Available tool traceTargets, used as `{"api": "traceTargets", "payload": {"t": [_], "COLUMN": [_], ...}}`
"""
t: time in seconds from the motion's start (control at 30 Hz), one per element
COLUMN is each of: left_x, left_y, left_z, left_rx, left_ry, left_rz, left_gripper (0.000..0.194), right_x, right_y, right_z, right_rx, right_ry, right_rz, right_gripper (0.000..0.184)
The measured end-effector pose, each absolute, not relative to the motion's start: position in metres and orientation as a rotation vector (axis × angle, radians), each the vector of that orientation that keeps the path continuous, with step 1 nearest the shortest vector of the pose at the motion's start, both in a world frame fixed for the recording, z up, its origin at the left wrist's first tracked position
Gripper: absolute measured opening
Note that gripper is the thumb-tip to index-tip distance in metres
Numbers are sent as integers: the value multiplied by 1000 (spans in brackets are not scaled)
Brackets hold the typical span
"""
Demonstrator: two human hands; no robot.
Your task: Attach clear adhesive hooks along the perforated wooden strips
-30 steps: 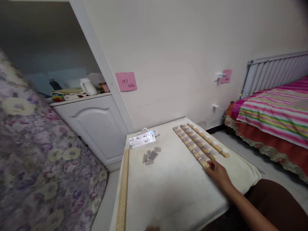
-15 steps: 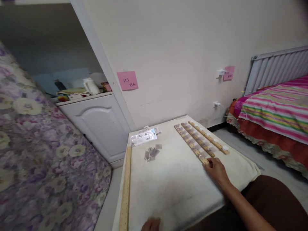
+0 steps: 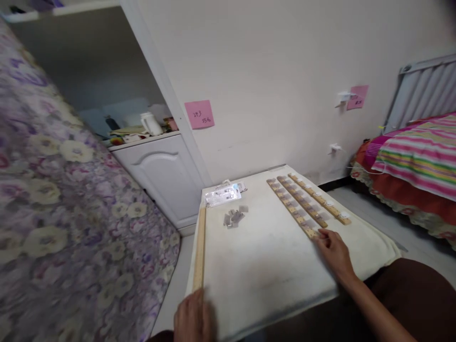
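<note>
My left hand point(image 3: 192, 316) lies over the near end of a bare wooden strip point(image 3: 200, 247) along the table's left edge. Its fingers are closed about that end and hide it. Across the table, my right hand point(image 3: 335, 254) has thumb and forefinger pinched at the near end of a wooden strip bearing small clear pieces point(image 3: 291, 208). A second such strip point(image 3: 302, 203) lies right beside it, and a third with round white pieces point(image 3: 319, 197) is farther right. Several loose clear tabs with small metal parts point(image 3: 234, 216) form a pile left of centre.
Clear plastic packaging point(image 3: 223, 194) lies at the back left of the cloth-covered table point(image 3: 267, 275). A floral curtain point(image 3: 89, 213) and a white cabinet point(image 3: 160, 178) stand to the left. The wall is behind, and a bed with a striped cover point(image 3: 423, 152) stands at the right.
My left hand has come in from the bottom edge and moved left onto the bare strip's near end. My right hand stays at its strip. The whole view has shifted slightly.
</note>
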State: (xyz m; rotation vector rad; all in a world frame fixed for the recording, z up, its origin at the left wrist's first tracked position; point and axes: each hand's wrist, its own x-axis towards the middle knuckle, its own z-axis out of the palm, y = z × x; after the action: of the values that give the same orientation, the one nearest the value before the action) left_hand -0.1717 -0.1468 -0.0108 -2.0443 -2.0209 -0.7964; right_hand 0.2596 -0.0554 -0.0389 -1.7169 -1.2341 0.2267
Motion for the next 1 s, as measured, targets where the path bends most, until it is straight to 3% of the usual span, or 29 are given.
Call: {"api": "traceTargets", "payload": {"t": [0.23,0.4,0.6,0.77,1.0], "left_x": [-168,-152,-113,-79,-120], "left_y": [-129,-118,-122,-133,-113], "left_z": [17,38,34,23,44], "left_rx": [-1832,-1862,-1937,-2235,-2222], "left_ry": [-2399,-2552,-2619,-2611,-2567], "left_rz": [-345,-236,-282,-679,-646], "left_gripper": [45,49,56,62,51], "right_x": [263,265,266,266,259], "right_y": [-61,-62,-64,-64,-69], "right_z": [-43,-46,-47,-47,-39], "right_rx": [-1683,-1713,-1735,-1752,-1804], "right_ry": [-1293,-1305,-1316,-1351,-1305], "right_rz": [258,267,295,310,433], "right_gripper": [34,36,38,40,43]}}
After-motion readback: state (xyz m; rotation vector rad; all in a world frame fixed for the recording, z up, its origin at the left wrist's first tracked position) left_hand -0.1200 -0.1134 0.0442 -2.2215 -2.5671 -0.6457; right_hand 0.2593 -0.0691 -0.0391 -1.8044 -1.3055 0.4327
